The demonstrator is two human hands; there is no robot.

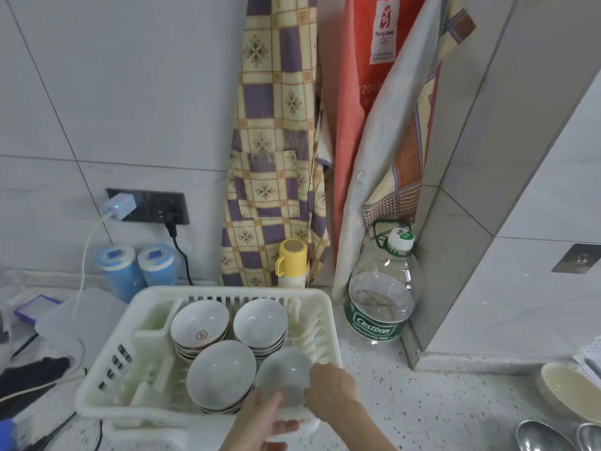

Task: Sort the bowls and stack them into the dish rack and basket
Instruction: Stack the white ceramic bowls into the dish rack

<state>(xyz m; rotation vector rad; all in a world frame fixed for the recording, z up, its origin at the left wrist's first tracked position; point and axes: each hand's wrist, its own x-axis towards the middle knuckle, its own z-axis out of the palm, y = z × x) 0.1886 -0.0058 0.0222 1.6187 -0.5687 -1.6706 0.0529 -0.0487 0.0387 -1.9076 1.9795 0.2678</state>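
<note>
The white rack point(107, 379) sits on the speckled desk point(439, 405) and contains four groups of bowls. Rear left: a stack point(200, 327) whose top bowl shows a red emblem. Rear right: a plain stack point(260, 323). Front left: a larger stack point(221, 374). Front right: a single bowl point(283, 374), held over the rack's near corner. The left hand point(260, 418) grips this bowl's near edge, thumb on top. The right hand point(331, 385) pinches its right rim with curled fingers. A clear bottle point(380, 294) stands right of the rack. A cream bowl point(569, 390) lies at far right.
</note>
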